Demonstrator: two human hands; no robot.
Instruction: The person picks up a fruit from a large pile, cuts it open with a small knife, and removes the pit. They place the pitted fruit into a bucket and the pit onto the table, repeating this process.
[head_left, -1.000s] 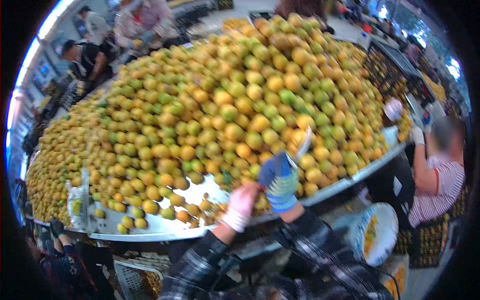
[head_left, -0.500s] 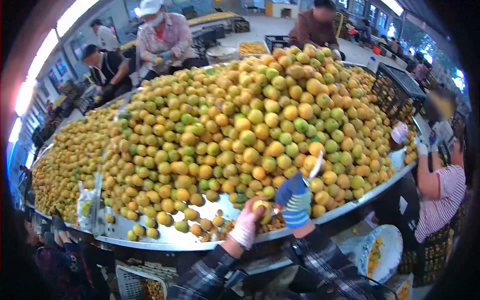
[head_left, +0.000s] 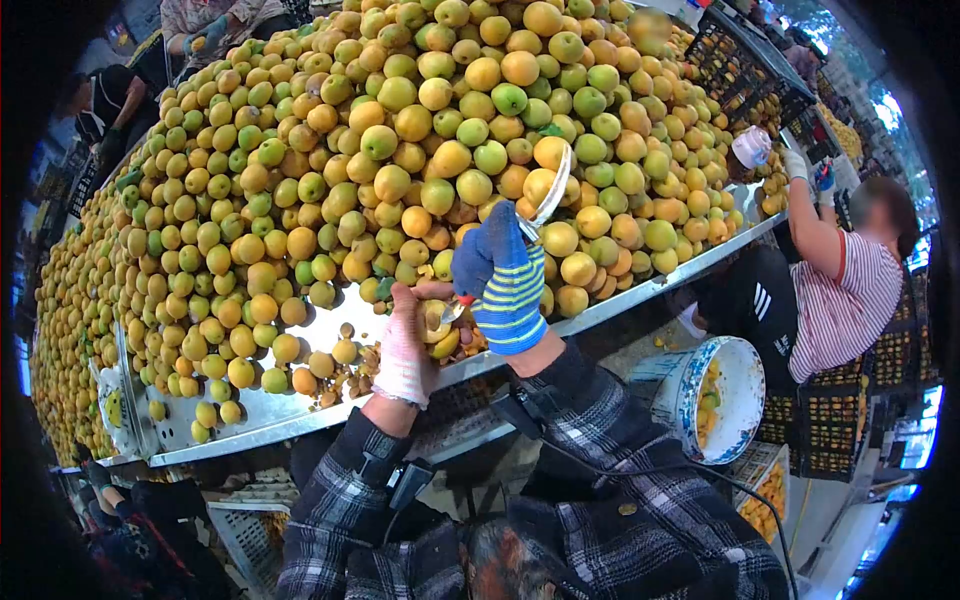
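Observation:
My left hand, in a pale fingerless glove, is closed around an apricot at the table's near edge. Pale flesh shows on the fruit. My right hand, in a blue and yellow striped glove, grips a metal pitting tool. Its long curved end sticks up past the fist, while a small metal tip with a red part points down at the apricot. The handle is hidden in my fist. Both hands are close together in front of a large heap of yellow, orange and green apricots.
The metal table has a raised rim, with stones and scraps near my hands. Below right stand a white bucket of cut fruit and a crate. A person in a striped shirt works at right, near a black crate.
The view has tilted down and shifted, so the bucket and my sleeves show more fully. Both hands stay together, with the tool's tip now at the apricot.

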